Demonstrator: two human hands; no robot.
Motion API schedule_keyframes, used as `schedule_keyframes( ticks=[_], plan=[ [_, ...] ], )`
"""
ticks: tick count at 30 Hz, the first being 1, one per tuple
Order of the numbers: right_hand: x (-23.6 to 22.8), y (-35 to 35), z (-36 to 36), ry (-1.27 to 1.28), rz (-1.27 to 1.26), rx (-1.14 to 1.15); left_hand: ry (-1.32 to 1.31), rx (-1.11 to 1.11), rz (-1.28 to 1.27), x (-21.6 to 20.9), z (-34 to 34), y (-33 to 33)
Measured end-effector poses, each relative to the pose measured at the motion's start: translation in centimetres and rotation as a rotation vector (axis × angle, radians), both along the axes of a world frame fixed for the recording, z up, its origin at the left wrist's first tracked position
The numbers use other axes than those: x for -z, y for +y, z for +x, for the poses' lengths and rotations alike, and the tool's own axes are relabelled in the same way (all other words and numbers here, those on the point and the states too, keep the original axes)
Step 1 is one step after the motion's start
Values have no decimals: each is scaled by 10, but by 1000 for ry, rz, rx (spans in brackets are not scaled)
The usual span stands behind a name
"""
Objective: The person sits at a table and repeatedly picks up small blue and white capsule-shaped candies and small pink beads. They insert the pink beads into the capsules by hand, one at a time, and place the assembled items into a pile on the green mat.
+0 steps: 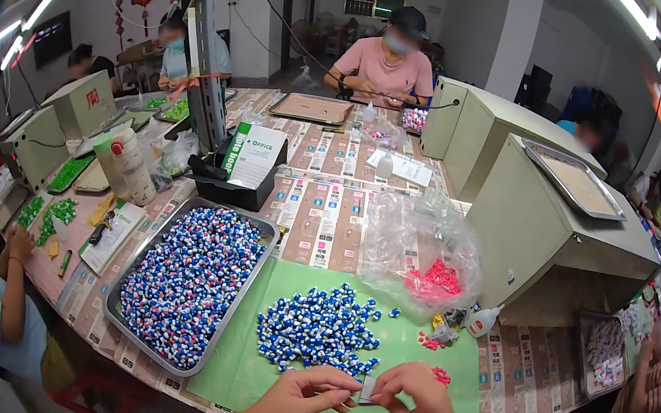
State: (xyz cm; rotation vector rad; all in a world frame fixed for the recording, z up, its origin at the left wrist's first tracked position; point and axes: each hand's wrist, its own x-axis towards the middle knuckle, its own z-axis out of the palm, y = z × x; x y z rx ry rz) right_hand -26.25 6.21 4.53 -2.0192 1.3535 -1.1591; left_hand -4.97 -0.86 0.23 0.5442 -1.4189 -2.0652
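At the near edge of the surface (321,214), the left hand (302,397) and right hand (417,405) are pinching a small grey piece (368,389) between clenched fingers, steadying it beside the blue-and-white pile (318,327) on the green mat (241,363).

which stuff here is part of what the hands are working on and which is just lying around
In use: left hand and right hand pinching a small grey piece; blue-and-white pile; green mat; red bits.

Lying about: metal tray, plastic bag, glue bottle.
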Motion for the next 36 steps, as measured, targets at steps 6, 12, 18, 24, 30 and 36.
schedule_keyframes(
  ticks=[6,12,18,24,30,36],
  plan=[
    [11,3,26,-38,-99,4,39,92,173,5,3,2],
    [14,-1,31,120,-242,-64,-12,75,143,6,11,4],
    [3,-7,21,235,-207,-286,-85,150,195,7,12,4],
    [-2,-1,17,444,-275,-310,-144,156,261,6,7,11],
    [-4,-1,-5,360,-16,-28,-24,-18,167,5,1,14],
    [11,-16,-17,452,179,-14,-56,-152,164,8,15,8]
  ],
)
